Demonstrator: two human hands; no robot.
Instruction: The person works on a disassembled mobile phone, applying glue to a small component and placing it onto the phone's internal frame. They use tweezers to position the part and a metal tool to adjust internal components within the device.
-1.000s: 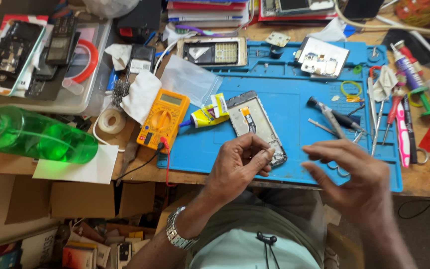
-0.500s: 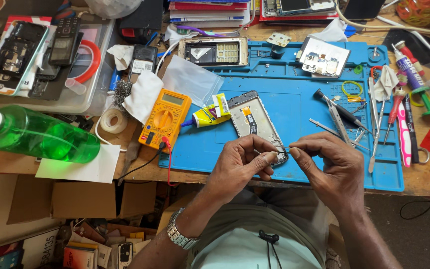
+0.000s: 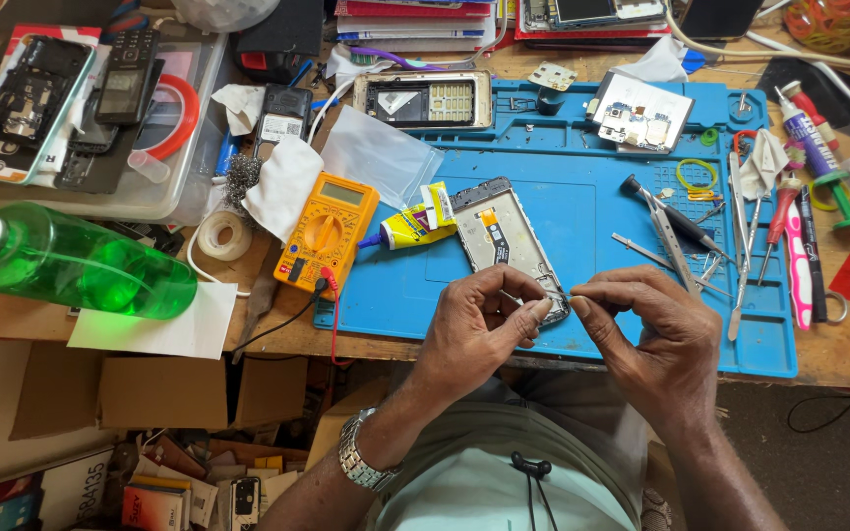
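An opened phone frame (image 3: 500, 240) lies on the blue work mat (image 3: 582, 216), its near end under my fingers. My left hand (image 3: 479, 329) and my right hand (image 3: 656, 339) meet fingertip to fingertip over that end, pinching a small thin part (image 3: 555, 295) between them. The part is too small to name. A watch sits on my left wrist (image 3: 361, 462).
A yellow multimeter (image 3: 328, 234) and a glue tube (image 3: 415, 223) lie left of the frame. Tweezers and a screwdriver (image 3: 671, 228) lie to the right. A green bottle (image 3: 71, 264) lies on its side at the left, and phone parts fill the back of the bench.
My right hand has moved left from an open pose to meet my left hand, and both now pinch the small part over the frame's near end.
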